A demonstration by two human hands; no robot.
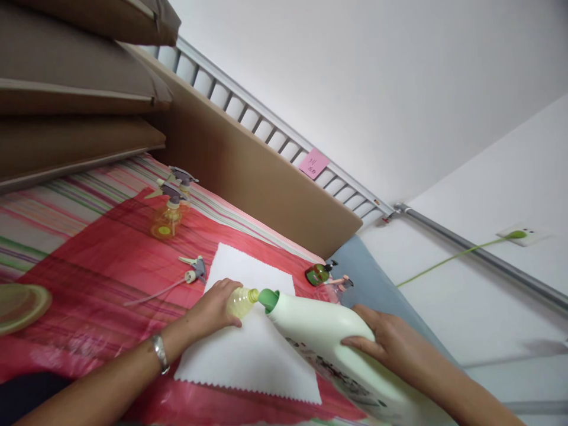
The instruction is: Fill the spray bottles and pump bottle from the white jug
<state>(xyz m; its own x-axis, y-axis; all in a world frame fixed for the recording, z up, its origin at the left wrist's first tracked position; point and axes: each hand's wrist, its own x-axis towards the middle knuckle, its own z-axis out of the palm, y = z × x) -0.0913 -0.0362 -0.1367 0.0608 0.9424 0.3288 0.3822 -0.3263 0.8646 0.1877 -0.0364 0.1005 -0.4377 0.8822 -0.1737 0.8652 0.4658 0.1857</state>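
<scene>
My left hand, wearing a silver bracelet, is closed around a small clear yellowish bottle. That bottle is tilted, its neck pointing right. My right hand grips a large pale green jug-like bottle with dark printing. Its green spout is at the small bottle's mouth; I cannot make out liquid passing between them. Under both lies a white sheet with zigzag edges. A grey-and-cream spray trigger head with a long tube rests left of the sheet.
Spray bottles stand at the back left. Near the right edge are a green pump bottle and a pinkish spray bottle. A round yellowish object sits far left. Behind rises a brown board; brown cushions are stacked upper left.
</scene>
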